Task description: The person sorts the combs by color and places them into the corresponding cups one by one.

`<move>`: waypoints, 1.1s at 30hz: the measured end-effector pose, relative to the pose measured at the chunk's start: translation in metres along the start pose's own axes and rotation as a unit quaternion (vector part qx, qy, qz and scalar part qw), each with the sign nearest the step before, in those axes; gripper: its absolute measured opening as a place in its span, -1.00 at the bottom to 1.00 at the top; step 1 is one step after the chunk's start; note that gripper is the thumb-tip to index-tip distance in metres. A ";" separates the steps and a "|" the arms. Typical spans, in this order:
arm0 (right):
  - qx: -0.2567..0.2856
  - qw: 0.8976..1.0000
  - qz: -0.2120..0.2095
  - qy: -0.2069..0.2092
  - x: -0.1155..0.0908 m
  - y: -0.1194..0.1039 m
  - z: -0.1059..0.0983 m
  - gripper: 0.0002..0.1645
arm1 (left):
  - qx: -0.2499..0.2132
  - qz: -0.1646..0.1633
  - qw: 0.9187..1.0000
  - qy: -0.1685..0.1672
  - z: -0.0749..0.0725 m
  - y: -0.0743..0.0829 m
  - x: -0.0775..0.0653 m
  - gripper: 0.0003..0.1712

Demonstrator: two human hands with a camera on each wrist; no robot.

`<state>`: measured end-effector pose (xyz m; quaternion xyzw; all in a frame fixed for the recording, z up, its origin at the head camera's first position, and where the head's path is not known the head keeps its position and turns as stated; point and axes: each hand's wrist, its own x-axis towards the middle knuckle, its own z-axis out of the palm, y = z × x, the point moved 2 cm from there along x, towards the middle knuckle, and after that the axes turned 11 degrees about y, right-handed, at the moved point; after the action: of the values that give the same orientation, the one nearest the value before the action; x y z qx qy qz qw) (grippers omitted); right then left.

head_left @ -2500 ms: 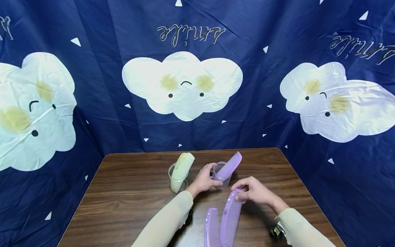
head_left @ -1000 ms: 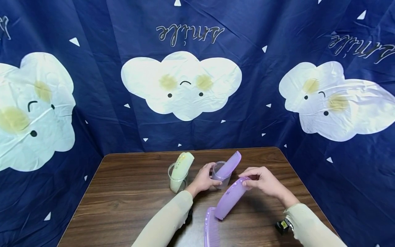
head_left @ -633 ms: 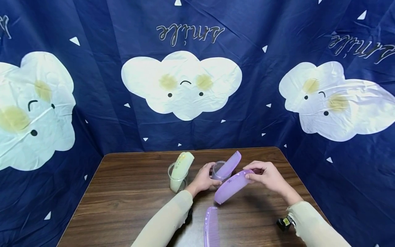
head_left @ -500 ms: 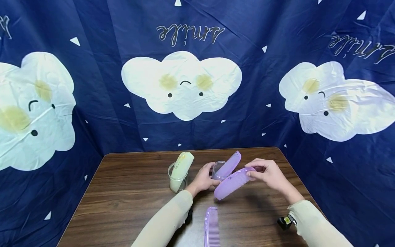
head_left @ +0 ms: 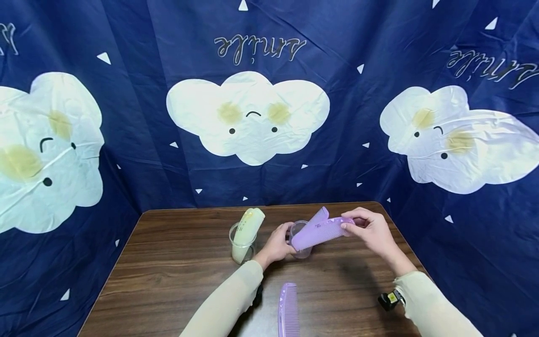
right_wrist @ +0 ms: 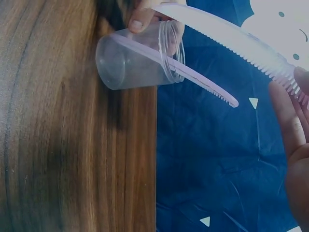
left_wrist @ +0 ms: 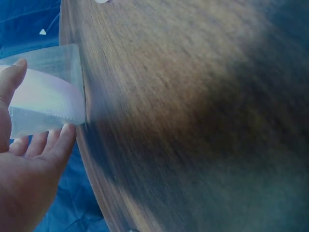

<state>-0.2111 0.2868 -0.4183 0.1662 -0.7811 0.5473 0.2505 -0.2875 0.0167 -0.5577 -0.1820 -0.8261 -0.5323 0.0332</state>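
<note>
My left hand (head_left: 278, 243) grips a clear plastic jar (right_wrist: 113, 70) with a threaded rim, upright on the table. One purple comb (right_wrist: 212, 86) leans inside it, its end sticking out above the rim. Between thumb and fingers, my right hand (head_left: 372, 231) pinches the end of a second purple comb (head_left: 322, 231), held in the air. That comb slants down to the left, and its lower end overlaps the jar's mouth in the head view; the right wrist view shows it above the rim. A third purple comb (head_left: 288, 309) lies on the table nearer the body.
Left of my left hand stands another clear jar (head_left: 236, 238) with pale green comb (head_left: 250, 228) leaning in it. Both stand on a wood-grain table (head_left: 177, 281). A blue cloth (head_left: 261, 187) with cloud prints rises behind the table and along its sides.
My right hand has lifted the second comb off the table, away from the third comb, and raised it up and forward to the jar's mouth, turning it flatter. My left hand stays on the jar.
</note>
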 end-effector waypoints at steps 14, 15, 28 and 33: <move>-0.028 0.996 0.018 0.077 0.010 -0.002 -0.003 -0.71 | 0.007 -0.010 1.000 -0.004 -0.001 0.001 -0.001 -0.02; -0.032 0.996 0.019 0.079 0.011 -0.002 -0.003 -0.71 | 0.006 -0.010 1.000 -0.003 -0.001 0.001 -0.001 -0.02; -0.087 0.992 0.008 0.088 0.014 -0.034 0.011 -0.72 | 0.004 -0.006 1.000 0.000 0.000 -0.001 0.000 -0.04; -0.112 0.989 0.004 0.093 0.013 -0.029 0.016 -0.73 | 0.002 -0.009 1.000 0.002 0.001 -0.002 0.000 -0.04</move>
<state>-0.2098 0.2618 -0.3932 0.0822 -0.8116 0.4705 0.3365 -0.2878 0.0164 -0.5597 -0.1738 -0.8289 -0.5309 0.0303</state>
